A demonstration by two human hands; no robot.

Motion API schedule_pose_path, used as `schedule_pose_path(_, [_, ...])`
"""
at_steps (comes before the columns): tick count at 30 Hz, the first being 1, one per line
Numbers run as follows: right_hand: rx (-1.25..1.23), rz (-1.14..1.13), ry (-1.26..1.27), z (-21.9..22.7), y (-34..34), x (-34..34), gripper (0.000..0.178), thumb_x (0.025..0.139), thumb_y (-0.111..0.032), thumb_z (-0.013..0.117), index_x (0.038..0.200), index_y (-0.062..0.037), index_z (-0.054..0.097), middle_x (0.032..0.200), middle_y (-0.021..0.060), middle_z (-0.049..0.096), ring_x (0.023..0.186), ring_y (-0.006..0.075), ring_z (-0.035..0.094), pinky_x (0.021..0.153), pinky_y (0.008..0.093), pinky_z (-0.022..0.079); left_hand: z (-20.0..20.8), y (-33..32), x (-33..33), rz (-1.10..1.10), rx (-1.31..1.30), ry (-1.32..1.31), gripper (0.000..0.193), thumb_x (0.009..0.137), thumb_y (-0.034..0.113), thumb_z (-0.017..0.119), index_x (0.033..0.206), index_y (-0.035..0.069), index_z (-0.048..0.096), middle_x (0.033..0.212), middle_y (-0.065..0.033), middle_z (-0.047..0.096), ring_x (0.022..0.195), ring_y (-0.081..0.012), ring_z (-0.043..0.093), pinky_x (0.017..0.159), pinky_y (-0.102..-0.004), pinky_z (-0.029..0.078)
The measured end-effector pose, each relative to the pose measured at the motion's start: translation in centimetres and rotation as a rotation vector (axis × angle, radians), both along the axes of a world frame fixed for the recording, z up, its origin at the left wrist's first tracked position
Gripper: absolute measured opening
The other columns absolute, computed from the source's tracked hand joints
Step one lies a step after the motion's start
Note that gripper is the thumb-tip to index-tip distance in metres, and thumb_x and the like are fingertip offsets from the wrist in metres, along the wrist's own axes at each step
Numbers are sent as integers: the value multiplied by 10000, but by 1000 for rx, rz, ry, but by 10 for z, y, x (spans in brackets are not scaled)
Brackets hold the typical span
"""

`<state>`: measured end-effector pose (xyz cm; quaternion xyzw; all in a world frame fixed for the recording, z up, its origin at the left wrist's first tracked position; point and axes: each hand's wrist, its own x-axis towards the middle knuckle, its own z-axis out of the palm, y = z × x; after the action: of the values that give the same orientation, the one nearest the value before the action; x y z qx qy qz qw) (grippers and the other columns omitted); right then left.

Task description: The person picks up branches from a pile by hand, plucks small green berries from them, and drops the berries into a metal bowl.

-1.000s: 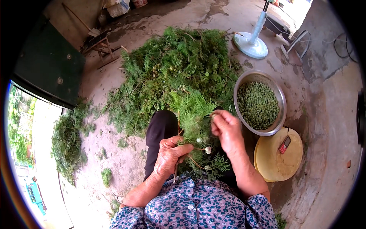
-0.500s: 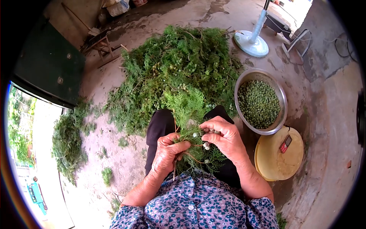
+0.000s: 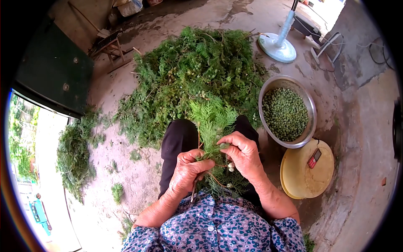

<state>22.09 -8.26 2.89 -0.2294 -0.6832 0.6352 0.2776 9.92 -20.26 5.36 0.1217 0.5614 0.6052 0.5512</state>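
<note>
Two hands work close together above the lap, just apart: the left hand [image 3: 187,170] is clamped round the stem of one sprig [image 3: 212,115], and the right hand [image 3: 244,154] has thumb and forefinger pinched on a green bit [image 3: 223,146] at its right side (whether that is still attached, I cannot tell). The sprig stands between two dark knees [image 3: 179,132], with at least three pale cones [image 3: 231,167] showing near the right hand. Beyond the knees one big heap [image 3: 193,71] of greenery blocks most of the floor ahead; one smaller heap [image 3: 73,155] lies well apart at left, near the one dark door [image 3: 50,67]. Just right of the right knee is one metal bowl [image 3: 289,81], holding green cones [image 3: 285,113] too many to count. Below it, one phone [image 3: 314,158] rests on a yellow disc [image 3: 308,180]. One pole on a round base [image 3: 277,49] stands past the bowl, and one wooden frame [image 3: 112,51] sits beyond the door.
</note>
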Motion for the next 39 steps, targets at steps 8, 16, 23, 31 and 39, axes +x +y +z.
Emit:
schedule_pose_path(8, [-825,-127,405,15,18,10,120,854,-120,556,897,-8,552,766,39,544,573,99,508,446,208,377,-3,-3,-3,105,81,-71,73,721,4,632,695,60,593,587,18,546,425,-40,433,380,-177,320])
schedule_pose_path(16, [-1002,33,450,11,10,14,87,818,-34,561,902,-15,554,838,81,568,602,139,527,444,227,399,-8,-5,-6,143,153,-64,114,715,73,684,804,30,626,649,4,580,496,-57,472,430,-189,359])
schedule_pose_path(23, [-727,-6,-13,17,0,16,129,825,-86,590,907,13,607,704,21,566,512,60,467,408,172,322,-11,-5,-8,141,162,-23,145,716,96,694,831,28,636,661,2,584,510,-59,476,441,-191,356])
schedule_pose_path(31, [-846,8,44,15,-1,4,114,815,-106,618,878,-13,636,647,-45,511,506,21,420,422,152,305,-11,-6,-6,38,112,27,118,724,100,696,808,39,641,631,22,564,491,-43,447,442,-190,346])
schedule_pose_path(39, [-542,-282,145,-3,31,23,27,795,-29,602,821,-25,605,714,29,565,576,103,520,452,188,377,-4,-4,-6,91,44,134,157,740,75,677,651,63,549,592,22,533,462,-45,436,425,-194,345])
